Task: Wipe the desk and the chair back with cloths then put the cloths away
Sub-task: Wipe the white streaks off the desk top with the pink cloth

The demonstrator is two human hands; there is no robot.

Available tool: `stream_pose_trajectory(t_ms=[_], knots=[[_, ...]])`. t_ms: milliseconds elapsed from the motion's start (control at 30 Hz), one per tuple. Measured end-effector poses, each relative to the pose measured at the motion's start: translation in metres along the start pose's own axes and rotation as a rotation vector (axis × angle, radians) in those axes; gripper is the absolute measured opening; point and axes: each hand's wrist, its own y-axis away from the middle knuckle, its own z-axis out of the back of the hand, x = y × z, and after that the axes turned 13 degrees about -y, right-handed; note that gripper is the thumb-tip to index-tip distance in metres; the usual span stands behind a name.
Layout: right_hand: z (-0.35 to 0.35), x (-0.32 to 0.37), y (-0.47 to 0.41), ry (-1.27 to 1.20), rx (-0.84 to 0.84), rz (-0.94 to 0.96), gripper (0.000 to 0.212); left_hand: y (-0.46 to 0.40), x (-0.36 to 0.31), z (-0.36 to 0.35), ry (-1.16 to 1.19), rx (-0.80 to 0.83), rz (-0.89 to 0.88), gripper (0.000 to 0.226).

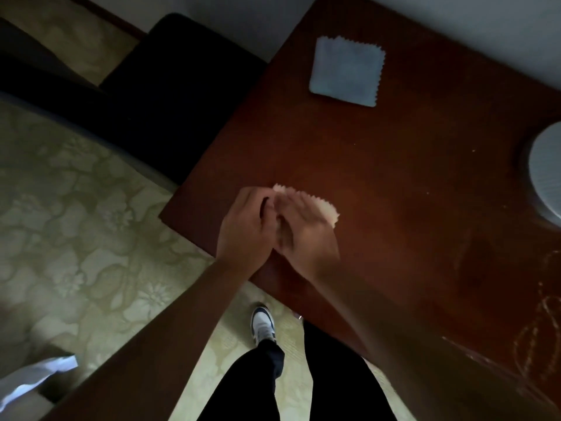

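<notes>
A dark red-brown wooden desk (394, 177) fills the right half of the view. Near its front-left corner a pale pink cloth (326, 208) with a zigzag edge lies on the top. My right hand (306, 232) lies flat over this cloth, fingers straight. My left hand (246, 229) is close beside it, its fingers curled at the cloth's left edge; the grip itself is hidden. A folded blue cloth (347, 71) lies apart on the far part of the desk. The dark chair (170, 86) stands to the left of the desk.
A pale round ribbed object (546, 174) sits at the desk's right edge. Scratch marks show on the desk's near right part. Patterned floor (76, 223) lies to the left. My legs and a shoe (262, 325) are below. A white item (36, 378) is at bottom left.
</notes>
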Motion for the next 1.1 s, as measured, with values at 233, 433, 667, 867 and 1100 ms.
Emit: stream_pose_trajectory(t_ms=[233,433,667,867,1100], knots=[[-0.037,0.037,0.046,0.114,-0.060,0.134,0.044,0.039,0.016,0.009,-0.048,0.037,-0.085,0.022],[-0.013,0.014,0.078,0.198,-0.175,-0.008,0.043,0.057,-0.017,-0.005,-0.043,0.101,-0.264,0.028],[0.040,-0.047,0.149,0.258,-0.447,-0.182,0.036,0.080,-0.070,-0.053,-0.090,0.166,-0.425,0.023],[0.099,-0.085,0.222,0.334,-0.602,-0.313,0.039,0.109,-0.128,-0.105,-0.172,0.171,-0.508,0.028],[0.162,-0.115,0.257,0.333,-0.817,-0.556,0.037,0.131,-0.150,-0.135,-0.249,0.214,-0.531,0.047]])
